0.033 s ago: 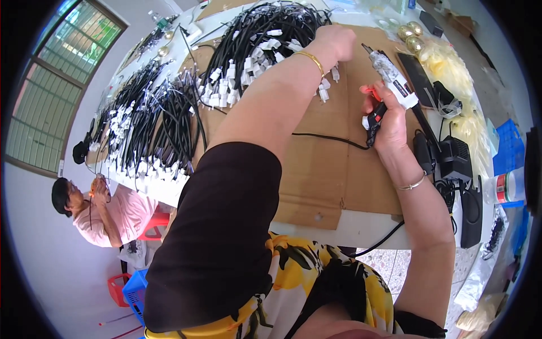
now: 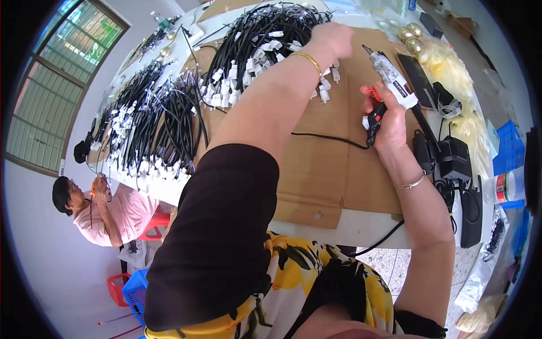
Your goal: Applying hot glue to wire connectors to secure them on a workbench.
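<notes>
My left hand (image 2: 333,40) reaches across to the far side of the table, at the right edge of a big heap of black cables (image 2: 265,31) with white connectors (image 2: 248,70). Its fingers are curled in; anything inside them is hidden from this side. On the right, my right hand (image 2: 389,121) is wrapped around a hot glue gun (image 2: 397,85) with a white body, a black handle and a red trigger. The gun's nozzle points up and away, apart from the heap. A black cord (image 2: 330,137) runs over the cardboard sheet (image 2: 313,181) toward the gun's handle.
More cable bundles (image 2: 158,118) cover the left of the table. Along the right lie a black adapter (image 2: 455,158), yellowish translucent bags (image 2: 451,73), gold balls (image 2: 414,45) and a power strip (image 2: 471,217). A co-worker in pink (image 2: 116,217) sits at the left, holding something orange.
My left hand and forearm have shifted very slightly to the left. The right hand and the glue gun have not visibly moved.
</notes>
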The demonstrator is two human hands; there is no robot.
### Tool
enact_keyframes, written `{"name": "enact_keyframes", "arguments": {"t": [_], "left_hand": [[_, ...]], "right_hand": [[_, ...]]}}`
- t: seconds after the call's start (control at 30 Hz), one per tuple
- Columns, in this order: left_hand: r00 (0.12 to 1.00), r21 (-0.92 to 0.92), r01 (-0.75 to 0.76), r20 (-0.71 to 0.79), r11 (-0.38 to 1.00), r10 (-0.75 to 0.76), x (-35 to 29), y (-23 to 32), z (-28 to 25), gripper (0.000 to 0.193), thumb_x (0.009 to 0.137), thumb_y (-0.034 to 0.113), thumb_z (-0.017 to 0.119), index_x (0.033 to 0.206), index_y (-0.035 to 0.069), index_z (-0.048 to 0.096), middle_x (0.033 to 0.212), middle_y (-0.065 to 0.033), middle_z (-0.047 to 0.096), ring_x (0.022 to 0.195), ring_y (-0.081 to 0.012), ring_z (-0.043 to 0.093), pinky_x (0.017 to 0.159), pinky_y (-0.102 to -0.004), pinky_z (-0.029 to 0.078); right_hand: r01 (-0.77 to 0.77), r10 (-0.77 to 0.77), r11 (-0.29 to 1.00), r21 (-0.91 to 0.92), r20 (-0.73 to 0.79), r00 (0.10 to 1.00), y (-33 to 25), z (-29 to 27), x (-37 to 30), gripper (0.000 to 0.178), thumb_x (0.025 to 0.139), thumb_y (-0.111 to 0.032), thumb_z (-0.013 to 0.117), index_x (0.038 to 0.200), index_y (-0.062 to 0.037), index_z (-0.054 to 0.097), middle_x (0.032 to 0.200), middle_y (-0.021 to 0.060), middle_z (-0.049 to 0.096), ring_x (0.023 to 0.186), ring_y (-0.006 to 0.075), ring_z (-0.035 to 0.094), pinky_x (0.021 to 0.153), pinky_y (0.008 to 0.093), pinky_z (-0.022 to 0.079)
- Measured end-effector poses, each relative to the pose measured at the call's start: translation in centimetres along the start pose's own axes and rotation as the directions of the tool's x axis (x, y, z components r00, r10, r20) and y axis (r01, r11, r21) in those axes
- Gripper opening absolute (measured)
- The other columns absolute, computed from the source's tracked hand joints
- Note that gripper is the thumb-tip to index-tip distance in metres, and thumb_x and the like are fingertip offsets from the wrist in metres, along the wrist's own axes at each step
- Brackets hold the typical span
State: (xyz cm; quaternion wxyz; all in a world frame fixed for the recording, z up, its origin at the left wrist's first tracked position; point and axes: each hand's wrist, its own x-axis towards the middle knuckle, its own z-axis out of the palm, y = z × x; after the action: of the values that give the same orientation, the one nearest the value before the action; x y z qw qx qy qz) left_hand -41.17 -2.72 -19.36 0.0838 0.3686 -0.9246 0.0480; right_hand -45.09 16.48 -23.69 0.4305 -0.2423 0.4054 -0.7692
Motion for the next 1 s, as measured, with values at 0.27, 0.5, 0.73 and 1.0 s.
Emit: {"name": "enact_keyframes", "arguments": {"t": [0.27, 0.5, 0.73, 1.0], "left_hand": [[0.801, -0.933, 0.089, -0.141, 0.349, -0.582, -2.2, -10.3, -8.0, 0.014, 0.072, 0.013, 0.055, 0.063, 0.002, 0.056, 0.053, -0.0111, 0.054, 0.045, -0.0223, 0.052, 0.043, -0.0346, 0.042], [0.686, -0.916, -0.340, -0.397, 0.213, -0.610, -6.4, -6.4, -20.3, 0.011, 0.076, 0.013, 0.050, 0.073, 0.003, 0.054, 0.062, -0.0063, 0.052, 0.053, -0.0149, 0.048, 0.048, -0.0254, 0.042], [0.635, -0.828, -0.480, -0.555, 0.288, -0.538, -8.2, -8.9, -24.8, 0.003, 0.073, 0.005, 0.051, 0.075, 0.005, 0.054, 0.063, -0.0049, 0.051, 0.055, -0.0133, 0.048, 0.050, -0.0247, 0.043], [0.837, -0.740, 0.444, 0.139, 0.506, -0.530, -14.7, -8.7, -8.2, 0.017, 0.076, 0.013, 0.052, 0.083, -0.001, 0.058, 0.063, -0.0116, 0.060, 0.048, -0.0189, 0.057, 0.038, -0.0267, 0.044]], "right_hand": [[0.005, -0.005, 0.999, -0.033, 0.016, 1.000, 0.5, -0.1, 0.2, 0.013, 0.076, -0.012, 0.055, 0.085, -0.0047, 0.050, 0.072, 0.0086, 0.060, 0.048, 0.0101, 0.045, 0.044, 0.0220, 0.037], [0.004, -0.004, 1.000, -0.024, 0.023, 1.000, 0.5, 0.0, 0.2, 0.012, 0.076, -0.013, 0.057, 0.083, -0.0043, 0.053, 0.071, 0.0081, 0.060, 0.047, 0.0093, 0.045, 0.043, 0.0206, 0.036], [0.002, -0.001, 1.000, -0.029, 0.052, 0.999, 0.7, 0.1, 0.4, 0.012, 0.076, -0.014, 0.058, 0.082, -0.0040, 0.054, 0.071, 0.0068, 0.060, 0.047, 0.0092, 0.045, 0.044, 0.0207, 0.037], [-0.021, 0.025, 0.997, -0.080, 0.043, 0.999, 0.6, 0.1, -0.1, 0.014, 0.076, -0.014, 0.057, 0.084, -0.0028, 0.055, 0.073, 0.0072, 0.060, 0.049, 0.0091, 0.046, 0.046, 0.0210, 0.038]]}}
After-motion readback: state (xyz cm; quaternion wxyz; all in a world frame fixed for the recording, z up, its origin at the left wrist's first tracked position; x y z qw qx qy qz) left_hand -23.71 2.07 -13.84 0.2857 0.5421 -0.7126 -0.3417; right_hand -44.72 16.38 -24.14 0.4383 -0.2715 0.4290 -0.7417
